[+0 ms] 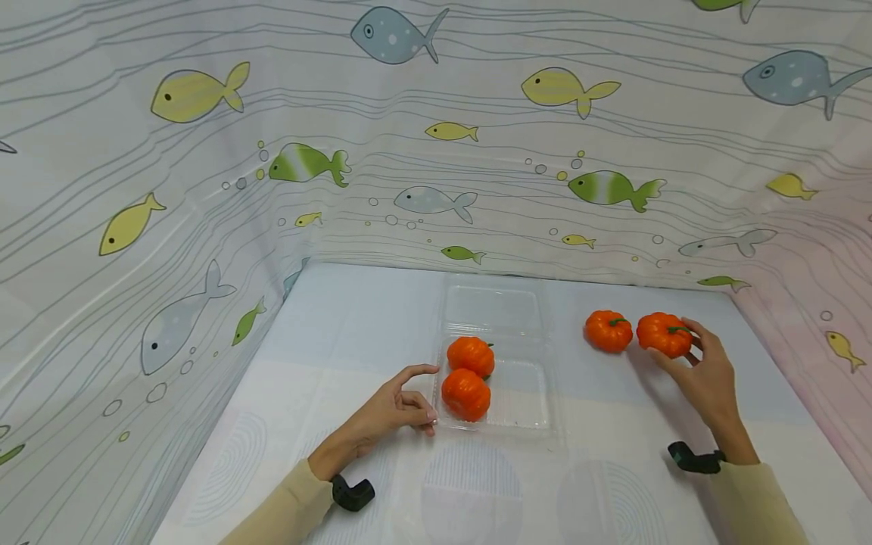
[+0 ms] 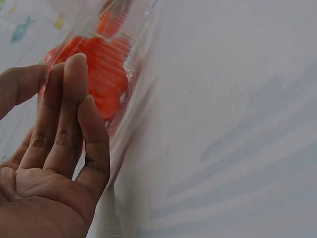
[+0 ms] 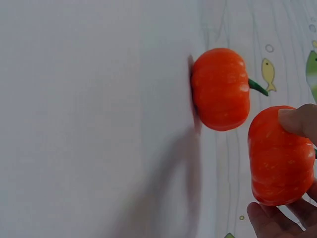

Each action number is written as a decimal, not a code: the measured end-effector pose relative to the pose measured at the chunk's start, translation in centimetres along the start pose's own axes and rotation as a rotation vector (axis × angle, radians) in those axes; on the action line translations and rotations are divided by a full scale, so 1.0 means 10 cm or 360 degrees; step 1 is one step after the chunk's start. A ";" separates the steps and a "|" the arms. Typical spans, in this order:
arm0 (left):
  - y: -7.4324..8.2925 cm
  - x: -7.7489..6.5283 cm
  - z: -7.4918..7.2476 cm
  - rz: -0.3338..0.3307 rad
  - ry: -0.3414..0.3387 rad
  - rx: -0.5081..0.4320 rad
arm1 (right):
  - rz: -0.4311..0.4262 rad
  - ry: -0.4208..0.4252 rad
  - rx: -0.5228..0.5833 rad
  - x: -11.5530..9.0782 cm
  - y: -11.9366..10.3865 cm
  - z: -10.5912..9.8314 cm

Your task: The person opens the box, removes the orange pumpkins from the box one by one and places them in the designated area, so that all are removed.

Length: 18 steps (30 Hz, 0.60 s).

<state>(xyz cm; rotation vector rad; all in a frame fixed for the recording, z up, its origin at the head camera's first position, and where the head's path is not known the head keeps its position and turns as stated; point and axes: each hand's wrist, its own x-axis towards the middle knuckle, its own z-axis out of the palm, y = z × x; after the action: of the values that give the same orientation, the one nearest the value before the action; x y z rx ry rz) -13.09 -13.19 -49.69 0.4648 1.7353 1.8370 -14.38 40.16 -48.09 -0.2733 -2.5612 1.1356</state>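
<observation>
Where the right hand point(image 1: 708, 371) has hold of it, the held pumpkin point(image 1: 664, 334) sits at the table's right, its green stem pointing right; looks raised off the surface. Thumb on the near side, fingers round the right and far side, spread no wider than the fruit itself. Skin glossy, ribbed. Judged an artificial one: light, firm, rather slippery, hard to damage. Best taken across the fat ribbed flanks; the thin stem seems a poor handle.

Just to its left, other pumpkin point(image 1: 608, 331), untouched, on the table point(image 1: 613, 424).

Left of that, mid-table: clear box point(image 1: 521, 393), hinged open, lid point(image 1: 493, 306) lying on the far side. In the left part of the near half, far boxed pumpkin point(image 1: 468, 356) and near boxed pumpkin point(image 1: 466, 395), close together; right part bare. Box wall thin, likely light and bendy, apt to slide or buckle; rim or corner the sensible hold.

Left hand point(image 1: 391, 412) at the box's left edge, one digit reaching out to the rim, the others loosely bent by the near-left corner. Pinching the edge or merely resting against it: cannot tell.

Dark wrist unit point(image 1: 353, 493) on that arm. Fish-print cloth point(image 1: 381, 136) hangs beyond the table.
</observation>
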 end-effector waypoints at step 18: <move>-0.01 0.01 -0.01 -0.0021 0.0007 -0.0010 | 0.0207 -0.0203 -0.0080 0.28 0.23 0.11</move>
<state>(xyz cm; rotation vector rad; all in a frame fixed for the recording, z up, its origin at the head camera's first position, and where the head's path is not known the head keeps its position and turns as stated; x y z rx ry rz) -13.20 -13.20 -49.78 0.4464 1.7309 1.8352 -17.23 41.81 -49.91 -0.3973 -2.7210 1.1701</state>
